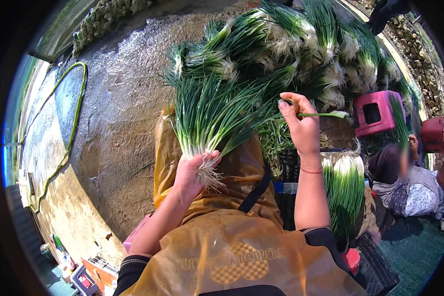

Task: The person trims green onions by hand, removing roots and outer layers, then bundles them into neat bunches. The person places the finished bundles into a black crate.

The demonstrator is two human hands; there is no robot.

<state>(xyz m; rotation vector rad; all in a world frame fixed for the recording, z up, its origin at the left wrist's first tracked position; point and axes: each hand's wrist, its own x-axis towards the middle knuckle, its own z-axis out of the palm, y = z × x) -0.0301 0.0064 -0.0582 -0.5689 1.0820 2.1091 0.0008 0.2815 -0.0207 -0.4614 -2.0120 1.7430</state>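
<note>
My left hand (192, 168) is closed around the white root ends of a bunch of green onions (207, 122), whose leaves fan out away from me above my apron-covered lap. Thin pale roots hang below that fist. To the right, my raised right hand (299, 114) has thumb and fingers bent about a single green onion stalk (327, 114), its white end pointing right. A translucent orange-brown apron (225, 240) covers my body and legs. Beside my right forearm, trimmed-looking green onions (344, 185) stand lined up, white ends towards the top of the view.
A large heap of green onions (303, 40) lies ahead on the wet ground. At right are a pink plastic stool (379, 113), a seated person (407, 185) holding green onions and a black crate (377, 262). A yellow-green hose (76, 122) curves along the left. Loose leaves (277, 138) lie near my knee.
</note>
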